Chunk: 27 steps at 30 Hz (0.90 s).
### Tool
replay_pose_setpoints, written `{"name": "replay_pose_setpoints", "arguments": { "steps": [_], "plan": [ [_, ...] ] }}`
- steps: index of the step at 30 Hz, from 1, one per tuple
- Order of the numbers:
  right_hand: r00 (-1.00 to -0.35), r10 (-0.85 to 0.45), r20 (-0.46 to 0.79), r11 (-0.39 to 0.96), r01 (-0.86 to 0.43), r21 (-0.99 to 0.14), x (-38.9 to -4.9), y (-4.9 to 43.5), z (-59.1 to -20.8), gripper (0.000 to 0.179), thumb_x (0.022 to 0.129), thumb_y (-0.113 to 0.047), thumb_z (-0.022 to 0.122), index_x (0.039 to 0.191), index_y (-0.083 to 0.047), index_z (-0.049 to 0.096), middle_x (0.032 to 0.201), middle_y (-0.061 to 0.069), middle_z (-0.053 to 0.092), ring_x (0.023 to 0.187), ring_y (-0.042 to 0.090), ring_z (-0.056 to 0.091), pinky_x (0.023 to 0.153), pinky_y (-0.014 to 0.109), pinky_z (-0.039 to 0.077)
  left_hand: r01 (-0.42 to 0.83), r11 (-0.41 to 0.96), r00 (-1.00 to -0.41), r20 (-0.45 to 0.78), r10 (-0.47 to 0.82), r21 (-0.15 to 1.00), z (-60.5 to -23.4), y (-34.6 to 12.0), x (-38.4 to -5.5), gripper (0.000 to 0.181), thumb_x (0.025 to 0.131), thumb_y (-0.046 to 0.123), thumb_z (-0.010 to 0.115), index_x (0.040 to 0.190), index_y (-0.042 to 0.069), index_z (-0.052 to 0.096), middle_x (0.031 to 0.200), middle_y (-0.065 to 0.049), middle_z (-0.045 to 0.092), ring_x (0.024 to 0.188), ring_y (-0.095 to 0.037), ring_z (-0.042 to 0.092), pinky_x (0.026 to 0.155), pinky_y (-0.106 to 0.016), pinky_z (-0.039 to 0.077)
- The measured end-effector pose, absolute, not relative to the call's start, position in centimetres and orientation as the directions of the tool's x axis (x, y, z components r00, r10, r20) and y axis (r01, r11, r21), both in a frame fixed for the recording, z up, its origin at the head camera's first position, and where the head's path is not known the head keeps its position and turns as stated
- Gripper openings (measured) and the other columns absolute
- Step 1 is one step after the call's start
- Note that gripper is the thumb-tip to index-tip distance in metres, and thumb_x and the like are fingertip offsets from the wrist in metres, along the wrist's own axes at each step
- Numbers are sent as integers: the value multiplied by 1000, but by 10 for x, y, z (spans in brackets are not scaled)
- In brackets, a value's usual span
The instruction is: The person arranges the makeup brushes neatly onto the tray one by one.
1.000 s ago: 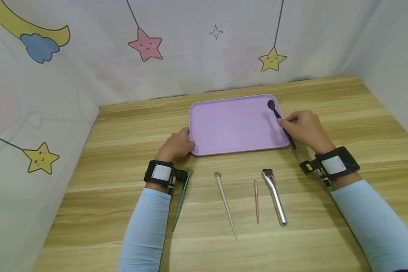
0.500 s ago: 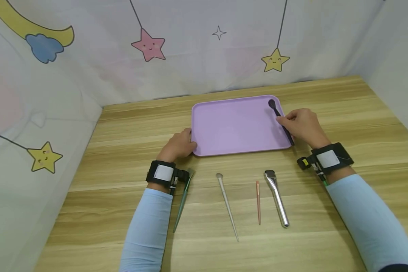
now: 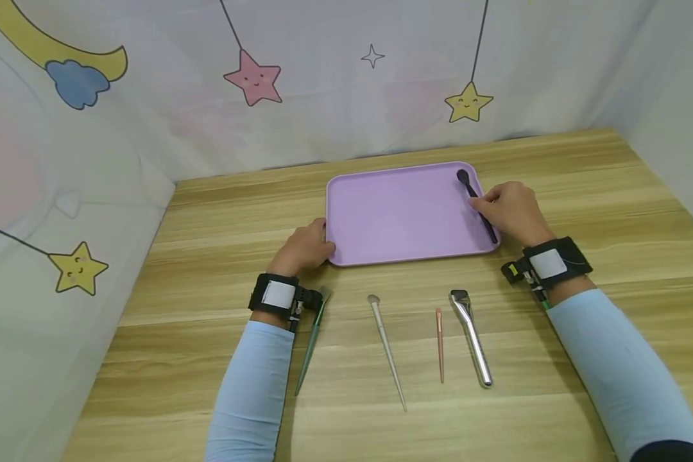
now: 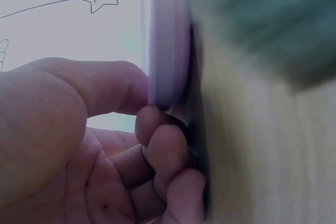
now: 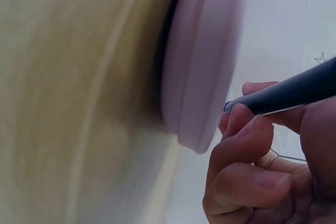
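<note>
My left hand (image 3: 303,247) grips the front left corner of a shallow lilac tray (image 3: 404,218). In the left wrist view the thumb lies on the tray's rim (image 4: 164,51) and the fingers curl under it. Over the tray's right end, my right hand (image 3: 514,208) pinches a black makeup brush (image 3: 470,187) between thumb and fingers. Its dark bristle head points to the far right corner, its handle end toward the near one. In the right wrist view the black handle (image 5: 294,93) runs past the curled fingers, close beside the tray's edge (image 5: 202,72).
Nearer on the wooden table (image 3: 196,256) lie a green brush (image 3: 312,343) beside my left wrist, a thin silvery-grey brush (image 3: 388,351), a short pink brush (image 3: 440,346) and a thick silver brush (image 3: 472,340) with a dark flat head. A star-printed curtain (image 3: 323,122) hangs behind.
My right hand has shifted slightly left, and the black brush's handle end has moved from beyond the tray's near rim to over the tray. The left hand keeps its grip; the head view shifts a little.
</note>
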State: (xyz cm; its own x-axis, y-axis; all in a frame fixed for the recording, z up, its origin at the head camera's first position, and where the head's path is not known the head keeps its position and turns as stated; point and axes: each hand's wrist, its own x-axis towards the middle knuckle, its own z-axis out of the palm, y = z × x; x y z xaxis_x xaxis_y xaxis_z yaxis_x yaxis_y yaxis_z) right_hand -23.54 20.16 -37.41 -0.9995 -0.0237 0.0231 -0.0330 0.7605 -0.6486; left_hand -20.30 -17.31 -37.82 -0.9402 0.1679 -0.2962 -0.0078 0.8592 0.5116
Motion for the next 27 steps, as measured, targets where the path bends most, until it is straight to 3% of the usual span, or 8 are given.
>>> {"name": "replay_pose_setpoints", "arguments": {
  "steps": [22, 27],
  "plan": [
    [-996, -65, -56, 821, -22, -570, -237, 195, -374, 44, 92, -33, 73, 98, 11, 71, 87, 22, 65, 67, 26, 59, 51, 32, 46, -10, 859, -940, -297, 166, 512, -375, -171, -201, 65, 97, 17, 51, 155, -4, 29, 128, -22, 54, 89, -30, 57, 73, -36, 42],
    [-991, -103, -81, 843, -43, -537, -232, 196, -368, 40, 89, -31, 75, 85, 8, 73, 72, 15, 64, 61, 24, 57, 49, 32, 43, -12, 862, -942, -295, 160, 506, -377, -171, -202, 66, 97, 18, 51, 155, -3, 28, 132, -22, 54, 88, -30, 57, 72, -36, 43]
  ]
}}
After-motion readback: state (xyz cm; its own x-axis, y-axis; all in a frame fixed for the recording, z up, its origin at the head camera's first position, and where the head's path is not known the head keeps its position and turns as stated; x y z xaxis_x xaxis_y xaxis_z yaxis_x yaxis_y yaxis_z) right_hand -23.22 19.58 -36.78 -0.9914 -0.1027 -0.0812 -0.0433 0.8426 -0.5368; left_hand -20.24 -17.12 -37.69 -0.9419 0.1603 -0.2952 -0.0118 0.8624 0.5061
